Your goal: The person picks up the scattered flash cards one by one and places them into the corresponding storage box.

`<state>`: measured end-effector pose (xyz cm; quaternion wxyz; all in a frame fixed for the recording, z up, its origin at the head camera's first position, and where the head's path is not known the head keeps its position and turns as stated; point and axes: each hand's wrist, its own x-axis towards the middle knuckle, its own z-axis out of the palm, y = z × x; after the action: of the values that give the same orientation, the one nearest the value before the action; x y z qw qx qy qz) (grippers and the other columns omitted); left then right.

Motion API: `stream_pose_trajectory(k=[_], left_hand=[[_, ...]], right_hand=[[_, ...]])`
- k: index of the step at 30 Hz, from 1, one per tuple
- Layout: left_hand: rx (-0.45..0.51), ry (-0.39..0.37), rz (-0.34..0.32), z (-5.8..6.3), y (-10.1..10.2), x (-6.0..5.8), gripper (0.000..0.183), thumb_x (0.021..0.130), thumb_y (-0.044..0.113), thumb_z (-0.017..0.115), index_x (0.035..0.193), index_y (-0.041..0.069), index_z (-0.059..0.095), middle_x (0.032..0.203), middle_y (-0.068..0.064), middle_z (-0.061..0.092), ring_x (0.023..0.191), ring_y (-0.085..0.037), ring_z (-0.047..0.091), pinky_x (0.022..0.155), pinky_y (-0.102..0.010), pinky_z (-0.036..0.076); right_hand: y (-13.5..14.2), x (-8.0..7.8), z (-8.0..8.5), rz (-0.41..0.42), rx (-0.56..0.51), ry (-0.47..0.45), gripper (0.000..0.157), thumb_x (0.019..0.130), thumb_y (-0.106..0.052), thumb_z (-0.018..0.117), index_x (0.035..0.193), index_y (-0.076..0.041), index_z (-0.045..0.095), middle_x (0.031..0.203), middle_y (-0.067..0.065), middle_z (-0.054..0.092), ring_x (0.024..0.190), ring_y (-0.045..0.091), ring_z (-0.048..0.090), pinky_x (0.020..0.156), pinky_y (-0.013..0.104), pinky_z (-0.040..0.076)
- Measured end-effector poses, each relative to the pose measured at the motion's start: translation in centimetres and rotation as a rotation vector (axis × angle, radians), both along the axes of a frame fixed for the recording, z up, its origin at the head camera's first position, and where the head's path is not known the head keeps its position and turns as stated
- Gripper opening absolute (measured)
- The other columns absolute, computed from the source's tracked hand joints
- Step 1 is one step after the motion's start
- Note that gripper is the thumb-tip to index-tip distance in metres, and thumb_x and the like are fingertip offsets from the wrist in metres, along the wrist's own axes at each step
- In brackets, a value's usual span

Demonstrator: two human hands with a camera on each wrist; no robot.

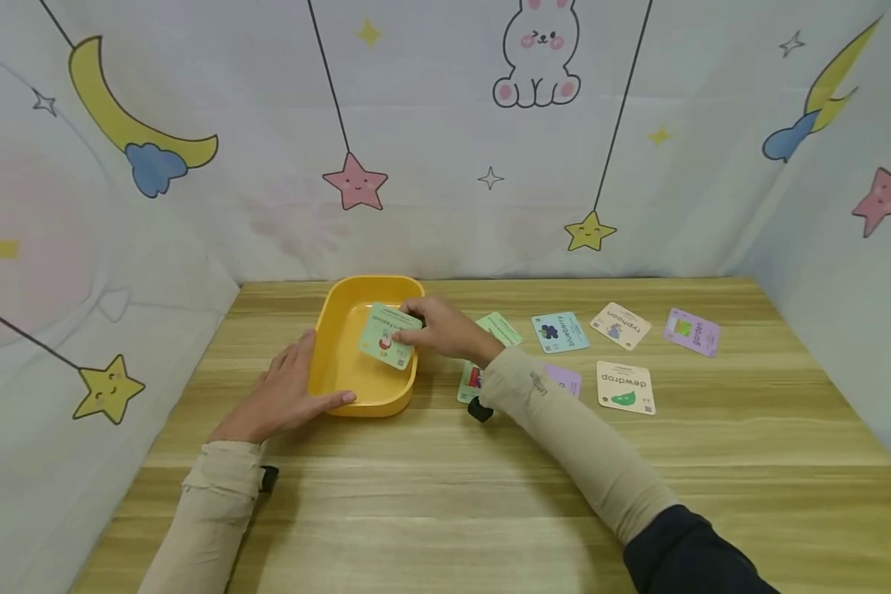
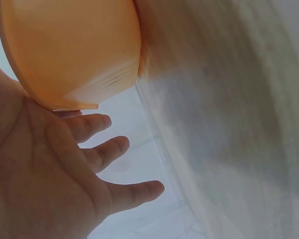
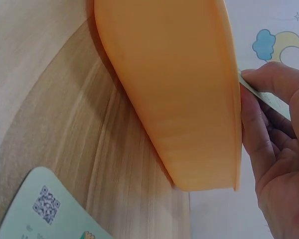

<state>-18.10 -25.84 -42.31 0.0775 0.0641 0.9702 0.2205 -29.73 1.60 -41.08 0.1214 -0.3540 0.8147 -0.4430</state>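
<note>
A yellow plastic bin (image 1: 374, 404) stands on the left part of the table. My left hand (image 1: 278, 396) rests against its left side, with the thumb over the near rim and the other fingers spread and fairly straight in the left wrist view. Over the bin's right rim, my right hand (image 1: 453, 330) pinches a green picture card (image 1: 383, 346) between thumb and fingers. That card hangs tilted above the bin's interior, picture side up. The right wrist view has the bin's outer wall (image 3: 169, 94) close beside the pinching fingers.
Right of the bin lie several word cards: blueberry (image 1: 560, 332), typhoon (image 1: 620, 325), garden (image 1: 692, 332) and dewdrop (image 1: 625, 388). My right forearm partly covers a purple card (image 1: 567, 379) and two green ones (image 1: 502, 327). A patterned curtain (image 1: 445, 239) encloses the wooden table.
</note>
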Motion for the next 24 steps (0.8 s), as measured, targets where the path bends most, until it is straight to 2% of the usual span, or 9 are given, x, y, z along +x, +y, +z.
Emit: stream_pose_trajectory(k=[24], left_hand=[[0.015,0.011,-0.009,-0.07,-0.09,-0.01,0.121,0.087,0.068,0.065,0.162,0.004,-0.006,0.168,-0.027,0.008,0.148,-0.057,0.014,0.109,-0.081,0.014]], right_hand=[[-0.39,-0.11,-0.13,-0.065,0.047,-0.052,0.02,0.095,-0.028,0.074,0.103,-0.01,0.067,0.095,0.002,0.067,0.082,0.015,0.056,0.069,0.024,0.045]])
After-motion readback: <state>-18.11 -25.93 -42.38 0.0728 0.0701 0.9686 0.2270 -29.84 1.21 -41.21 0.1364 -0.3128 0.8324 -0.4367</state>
